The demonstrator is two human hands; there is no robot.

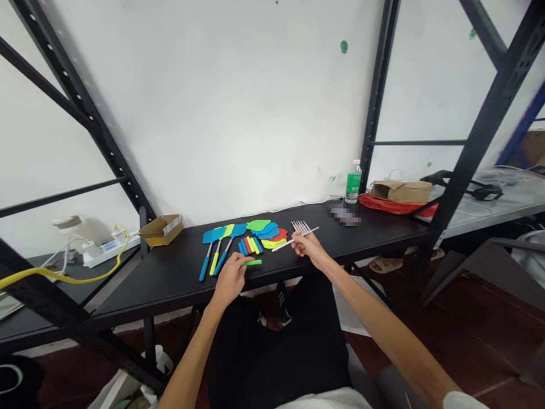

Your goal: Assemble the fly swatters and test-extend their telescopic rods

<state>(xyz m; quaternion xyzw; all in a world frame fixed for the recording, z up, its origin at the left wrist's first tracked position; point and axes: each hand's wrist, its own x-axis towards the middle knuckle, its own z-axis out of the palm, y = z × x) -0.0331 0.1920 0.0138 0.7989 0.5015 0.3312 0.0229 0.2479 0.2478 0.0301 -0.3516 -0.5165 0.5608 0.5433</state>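
While the left hand (pixel 231 276) pinches a short green sleeve (pixel 254 262) at the lower centre of the frame, the right hand (pixel 307 244) grips a thin metal rod (pixel 281 246) slightly right of centre. From where I stand, the left hand is nearly closed on one end of the sleeve; the free end projects toward the right of the frame. The right hand is curled closed around the rod, which slants from lower left to upper right. Sleeve and rod are apart.

Both are held above a smooth black tabletop (pixel 183 258) with a straight front edge. Left of centre lie three assembled tools (pixel 205 265), each with a flat head, a slim metal shaft and a rounded handle; two handles are blue, one yellow-green. Beside them, loose grips (pixel 250 245) form a row of short, coloured cylinders. Flat heads (pixel 267 230) in green, blue, red and yellow-green overlap in a pile. Just beyond the right hand, bare rods (pixel 300 225) fan out.

The sleeve is bright green, straight and blunt-ended. The held rod is silver-grey, slender and bare at both ends.
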